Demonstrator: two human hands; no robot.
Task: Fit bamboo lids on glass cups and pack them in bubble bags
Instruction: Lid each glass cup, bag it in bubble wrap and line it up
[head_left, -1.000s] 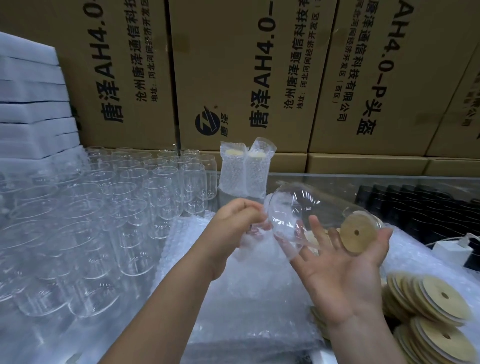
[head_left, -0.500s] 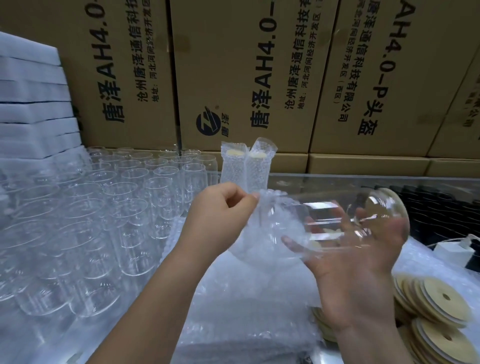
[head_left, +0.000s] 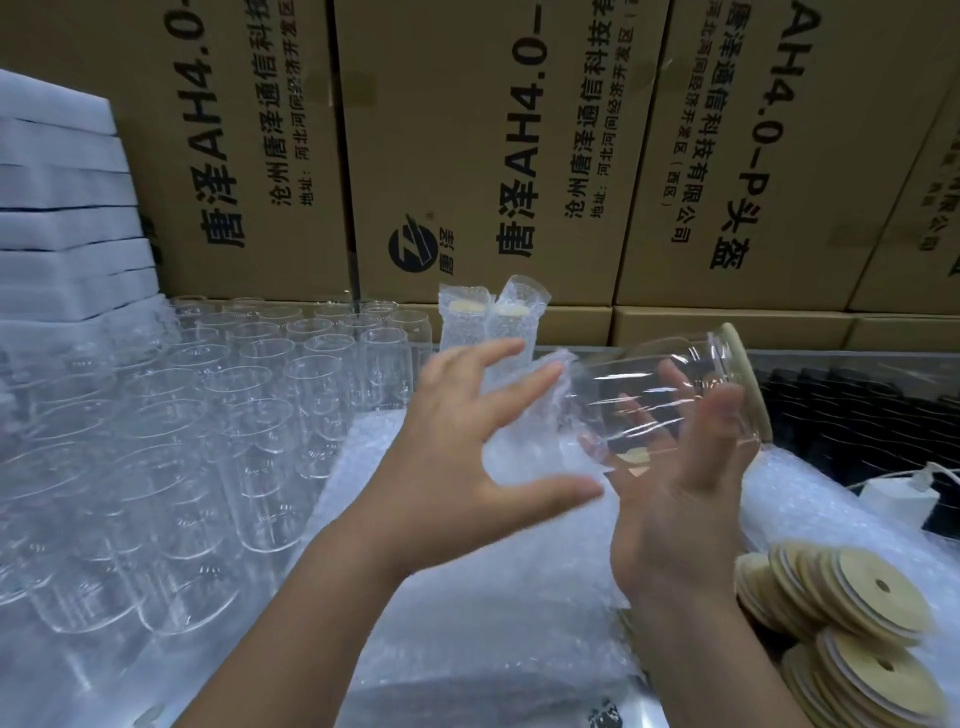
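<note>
Printed cardboard cartons (head_left: 467, 156) wall the back of a packing station at 12 o'clock, with a stack of white foam sheets (head_left: 62, 208) at 10 o'clock. Rows of bare, lidless glass cups (head_left: 234, 415), clear and straight-walled, fill the tabletop (head_left: 810, 358) from 8 to 10 o'clock. A crumpled pile of bubble bags (head_left: 467, 597) lies at 6 o'clock.

At centre, the person's right hand (head_left: 685, 504) cradles one glass cup (head_left: 675, 395) on its side, thumb over the front wall and fingers curled behind it. Its round bamboo lid (head_left: 743, 374) is already seated and points to 2 o'clock. The left hand (head_left: 467, 452) is spread wide, fingers straight, about the mouth of a soft, dimpled bubble bag (head_left: 530, 441). The cup's base meets that mouth; blur hides how far in it sits, and whether the left fingers pinch the film.

By the look of it, this cup is lidded and only now entering its bag. Just two packed cups (head_left: 488, 322) stand upright in bubble bags at 12 o'clock, so most of the job appears to lie ahead. Loose bamboo lids (head_left: 857, 613), pale discs with a centre hole, lean in stacks at 4 o'clock. Dark ranked items (head_left: 857, 415) at 3 o'clock are too dim to name.
</note>
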